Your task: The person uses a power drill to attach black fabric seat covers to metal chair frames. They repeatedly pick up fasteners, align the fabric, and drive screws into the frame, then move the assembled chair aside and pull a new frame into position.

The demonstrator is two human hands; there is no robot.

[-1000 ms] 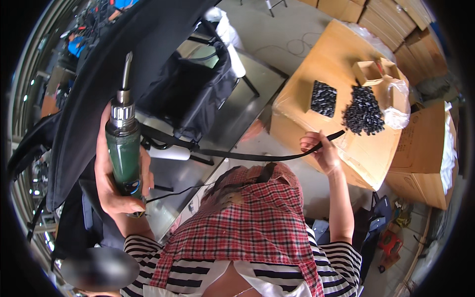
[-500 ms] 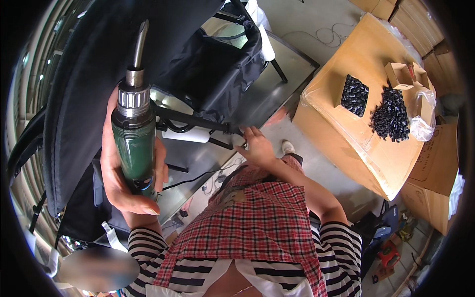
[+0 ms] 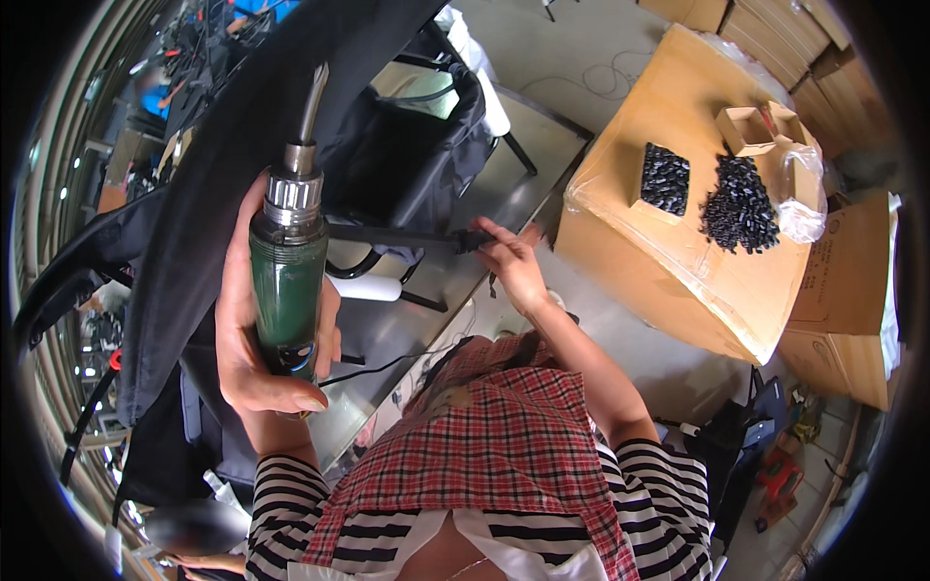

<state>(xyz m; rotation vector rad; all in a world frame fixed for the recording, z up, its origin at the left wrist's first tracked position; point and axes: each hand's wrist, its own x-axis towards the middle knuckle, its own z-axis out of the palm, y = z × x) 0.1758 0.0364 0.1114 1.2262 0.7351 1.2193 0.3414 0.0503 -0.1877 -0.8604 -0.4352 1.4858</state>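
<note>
In my left hand [image 3: 247, 349] is a green electric screwdriver [image 3: 288, 281], gripped round its body with the bit upward. Behind the bit rises the padded black fabric of a folding chair [image 3: 184, 281]. A black bar [image 3: 397, 235] runs from behind the screwdriver toward my right hand [image 3: 513, 263]. The thumb and a finger of that hand close about a black fitting [image 3: 472, 239] at the bar's end, while its other fingers spread apart. Just what the fingertips press on is partly hidden. Below the bar is a tube in a white sleeve [image 3: 366, 288].
On the right, a large cardboard box [image 3: 620, 237] carries a small box of black plastic parts [image 3: 665, 182], a loose pile of black parts [image 3: 739, 208] and a clear plastic bag [image 3: 802, 218]. More black fabric [image 3: 412, 160] hangs over the metal table [image 3: 528, 145]. Other people sit at far left.
The view has turned, so the chair and screwdriver sit further right and the box further left. My right hand remains at the bar's end, its fingers more spread. The left keeps hold of the screwdriver.
</note>
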